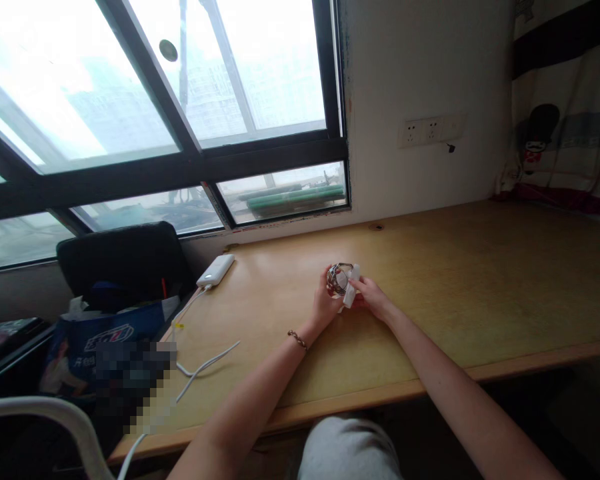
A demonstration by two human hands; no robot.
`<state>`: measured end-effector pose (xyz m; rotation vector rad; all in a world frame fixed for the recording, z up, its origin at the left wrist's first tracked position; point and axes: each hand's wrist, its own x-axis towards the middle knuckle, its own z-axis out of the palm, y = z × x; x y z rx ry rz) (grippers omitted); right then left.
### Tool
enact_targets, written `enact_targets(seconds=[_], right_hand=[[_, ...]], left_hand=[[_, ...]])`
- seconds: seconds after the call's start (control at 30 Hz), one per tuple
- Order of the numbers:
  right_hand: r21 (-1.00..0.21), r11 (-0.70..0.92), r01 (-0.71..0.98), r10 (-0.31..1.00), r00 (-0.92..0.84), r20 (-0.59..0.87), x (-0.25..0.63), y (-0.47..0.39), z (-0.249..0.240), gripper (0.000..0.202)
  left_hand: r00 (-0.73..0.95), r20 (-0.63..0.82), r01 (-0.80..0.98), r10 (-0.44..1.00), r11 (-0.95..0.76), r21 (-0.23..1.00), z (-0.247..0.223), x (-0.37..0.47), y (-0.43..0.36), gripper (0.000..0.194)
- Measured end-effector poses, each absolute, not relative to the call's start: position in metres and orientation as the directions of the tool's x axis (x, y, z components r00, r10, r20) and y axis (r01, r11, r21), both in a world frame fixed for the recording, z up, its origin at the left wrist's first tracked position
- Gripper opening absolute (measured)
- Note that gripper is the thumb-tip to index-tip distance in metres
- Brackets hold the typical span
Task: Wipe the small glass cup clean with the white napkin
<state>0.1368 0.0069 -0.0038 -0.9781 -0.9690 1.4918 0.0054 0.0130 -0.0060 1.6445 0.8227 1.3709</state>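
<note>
Both hands are together above the middle of the wooden table [460,280]. My left hand [325,300], with a braided bracelet on its wrist, is wrapped round a coil of thin dark and light wire [336,280]. My right hand [373,297] pinches a small white block-like piece [351,287] that touches the right side of the coil. What the white piece is cannot be made out. Some fingers are hidden behind the held things.
A white power bank [217,271] lies at the table's left edge, with a white cable [200,370] running from it. Left of the table are a black chair [125,257] and a blue bag [105,340]. Wall sockets [423,132] and a curtain [570,107] are behind.
</note>
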Motion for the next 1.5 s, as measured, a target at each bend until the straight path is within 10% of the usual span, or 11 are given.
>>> enact_targets(seconds=[0.4, 0.6, 0.73, 0.97, 1.33, 1.5], right_hand=[[-0.875, 0.227, 0.428, 0.868, 0.318, 0.381, 0.145, 0.012, -0.014, 0.025], [-0.987, 0.106, 0.122, 0.932, 0.333, 0.141, 0.143, 0.010, -0.005, 0.040], [-0.926, -0.144, -0.349, 0.990, -0.055, -0.133, 0.138, 0.009, 0.001, 0.054], [-0.767, -0.276, -0.579, 0.946, -0.303, -0.111, 0.144, 0.004, 0.010, 0.046], [-0.838, -0.221, -0.499, 0.958, -0.270, -0.091, 0.140, 0.006, -0.005, 0.025], [-0.987, -0.146, -0.064, 0.989, 0.000, -0.146, 0.142, 0.012, -0.012, 0.020]], left_hand=[[0.302, 0.467, 0.157, 0.831, -0.527, 0.835, 0.000, 0.006, 0.005, 0.077], [0.260, 0.444, 0.155, 0.858, -0.491, 0.857, -0.005, 0.004, 0.008, 0.082], [0.200, 0.441, 0.114, 0.875, -0.468, 0.876, -0.005, 0.004, 0.010, 0.083], [0.045, 0.472, 0.052, 0.880, -0.474, 0.879, -0.007, -0.001, 0.019, 0.081], [0.202, 0.466, 0.202, 0.861, -0.502, 0.841, -0.007, 0.002, 0.012, 0.077], [0.317, 0.482, 0.294, 0.817, -0.567, 0.769, -0.005, 0.004, 0.006, 0.078]])
